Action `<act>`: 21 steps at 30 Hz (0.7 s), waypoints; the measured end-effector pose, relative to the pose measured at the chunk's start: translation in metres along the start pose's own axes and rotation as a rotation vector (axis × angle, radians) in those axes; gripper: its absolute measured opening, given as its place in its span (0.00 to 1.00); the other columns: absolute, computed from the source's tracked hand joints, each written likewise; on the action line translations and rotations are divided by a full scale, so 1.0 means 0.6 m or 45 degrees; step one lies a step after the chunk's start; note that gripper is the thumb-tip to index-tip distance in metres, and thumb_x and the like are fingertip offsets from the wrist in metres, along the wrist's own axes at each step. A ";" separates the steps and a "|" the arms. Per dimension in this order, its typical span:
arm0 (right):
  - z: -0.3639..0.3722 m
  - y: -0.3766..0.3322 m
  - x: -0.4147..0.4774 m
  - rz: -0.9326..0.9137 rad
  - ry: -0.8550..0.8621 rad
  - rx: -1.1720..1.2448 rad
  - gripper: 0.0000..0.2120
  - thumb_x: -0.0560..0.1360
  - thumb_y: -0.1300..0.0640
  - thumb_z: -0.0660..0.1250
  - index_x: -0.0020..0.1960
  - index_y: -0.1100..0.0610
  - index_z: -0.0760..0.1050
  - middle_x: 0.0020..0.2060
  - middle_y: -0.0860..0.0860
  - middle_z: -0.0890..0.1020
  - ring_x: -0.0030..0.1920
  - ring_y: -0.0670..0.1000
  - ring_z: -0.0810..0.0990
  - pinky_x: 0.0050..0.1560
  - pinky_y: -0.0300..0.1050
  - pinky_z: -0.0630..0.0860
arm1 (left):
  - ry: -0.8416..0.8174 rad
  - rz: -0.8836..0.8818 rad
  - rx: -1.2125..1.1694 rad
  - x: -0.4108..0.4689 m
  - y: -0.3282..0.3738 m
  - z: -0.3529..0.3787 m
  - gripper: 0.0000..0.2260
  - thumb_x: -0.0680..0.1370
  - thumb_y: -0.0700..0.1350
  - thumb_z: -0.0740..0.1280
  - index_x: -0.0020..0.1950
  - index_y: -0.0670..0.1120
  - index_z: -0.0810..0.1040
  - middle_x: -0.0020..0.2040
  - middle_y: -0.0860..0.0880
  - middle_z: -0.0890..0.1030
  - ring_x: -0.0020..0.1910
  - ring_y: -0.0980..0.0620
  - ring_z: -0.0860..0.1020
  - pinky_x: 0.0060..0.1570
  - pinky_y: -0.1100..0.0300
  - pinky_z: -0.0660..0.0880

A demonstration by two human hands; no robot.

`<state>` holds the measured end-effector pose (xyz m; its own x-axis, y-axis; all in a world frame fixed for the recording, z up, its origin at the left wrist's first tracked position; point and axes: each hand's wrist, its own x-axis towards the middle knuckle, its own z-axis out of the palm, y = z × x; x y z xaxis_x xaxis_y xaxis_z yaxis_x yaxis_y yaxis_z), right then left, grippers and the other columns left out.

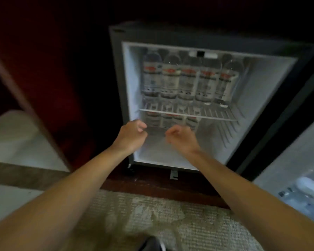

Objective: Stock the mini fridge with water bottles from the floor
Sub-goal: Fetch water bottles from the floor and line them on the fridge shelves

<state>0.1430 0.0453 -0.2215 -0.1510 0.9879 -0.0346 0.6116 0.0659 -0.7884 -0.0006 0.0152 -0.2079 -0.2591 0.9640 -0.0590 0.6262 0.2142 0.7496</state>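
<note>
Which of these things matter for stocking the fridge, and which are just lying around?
For the job: mini fridge, upper-shelf bottles, lower-shelf bottles, left hand, right hand, both empty.
Lying about: carpet, dark shoe.

A single wide-angle view from the person's head faces forward and down, close before the open fridge (188,38) at centre, with carpet (152,214) along the bottom edge.
</note>
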 end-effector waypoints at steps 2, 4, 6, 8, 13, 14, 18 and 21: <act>-0.006 -0.071 -0.058 -0.035 -0.060 -0.003 0.13 0.73 0.64 0.59 0.33 0.58 0.77 0.39 0.59 0.80 0.46 0.58 0.78 0.48 0.47 0.72 | 0.045 -0.039 -0.076 -0.059 0.005 -0.071 0.13 0.76 0.41 0.62 0.60 0.46 0.75 0.58 0.45 0.79 0.57 0.47 0.77 0.60 0.53 0.75; -0.004 -0.134 -0.114 -0.088 -0.141 0.067 0.09 0.73 0.63 0.61 0.37 0.60 0.78 0.37 0.56 0.80 0.42 0.53 0.77 0.47 0.48 0.72 | 0.073 -0.052 -0.096 -0.117 0.006 -0.134 0.12 0.76 0.42 0.62 0.60 0.47 0.75 0.57 0.46 0.78 0.55 0.48 0.77 0.59 0.51 0.76; 0.007 -0.193 -0.175 -0.174 -0.215 0.169 0.07 0.75 0.62 0.62 0.43 0.62 0.79 0.37 0.52 0.79 0.41 0.49 0.77 0.47 0.46 0.74 | 0.127 -0.042 -0.087 -0.182 -0.003 -0.194 0.11 0.76 0.41 0.61 0.57 0.47 0.76 0.55 0.45 0.80 0.53 0.48 0.78 0.57 0.50 0.77; 0.025 -0.247 -0.244 -0.227 -0.265 0.227 0.07 0.75 0.61 0.62 0.45 0.62 0.79 0.39 0.53 0.81 0.43 0.50 0.80 0.51 0.46 0.77 | 0.196 -0.035 -0.061 -0.255 -0.016 -0.249 0.09 0.75 0.40 0.61 0.53 0.48 0.78 0.53 0.45 0.81 0.54 0.47 0.79 0.57 0.51 0.76; 0.098 -0.317 -0.416 -0.421 -0.357 0.129 0.05 0.74 0.60 0.63 0.46 0.54 0.78 0.45 0.53 0.83 0.50 0.51 0.81 0.54 0.46 0.76 | 0.370 -0.161 -0.118 -0.453 -0.101 -0.333 0.06 0.76 0.41 0.63 0.49 0.49 0.77 0.50 0.44 0.81 0.50 0.48 0.78 0.56 0.54 0.74; 0.114 -0.319 -0.445 -0.450 -0.384 0.097 0.06 0.74 0.59 0.63 0.48 0.55 0.78 0.46 0.53 0.83 0.50 0.51 0.80 0.52 0.45 0.76 | 0.397 -0.194 -0.125 -0.487 -0.125 -0.337 0.05 0.76 0.40 0.63 0.49 0.48 0.77 0.48 0.44 0.80 0.47 0.49 0.77 0.52 0.56 0.73; 0.205 -0.313 -0.570 -0.531 -0.599 0.002 0.08 0.73 0.60 0.64 0.51 0.57 0.78 0.41 0.50 0.78 0.45 0.50 0.77 0.44 0.40 0.74 | 0.454 -0.420 -0.148 -0.635 -0.236 -0.341 0.07 0.76 0.39 0.62 0.50 0.45 0.78 0.46 0.45 0.79 0.46 0.50 0.75 0.49 0.56 0.72; 0.278 -0.295 -0.641 -0.515 -0.784 0.006 0.09 0.74 0.62 0.64 0.54 0.60 0.76 0.42 0.51 0.77 0.46 0.50 0.77 0.41 0.35 0.74 | 0.512 -0.595 -0.201 -0.720 -0.309 -0.328 0.07 0.75 0.40 0.63 0.50 0.45 0.79 0.45 0.45 0.79 0.46 0.48 0.77 0.50 0.56 0.74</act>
<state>-0.0366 -0.3699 -0.1707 -0.7740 0.6284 -0.0780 0.4124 0.4068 -0.8152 -0.1493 -0.4716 -0.1916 -0.7541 0.6332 -0.1742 0.2723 0.5428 0.7945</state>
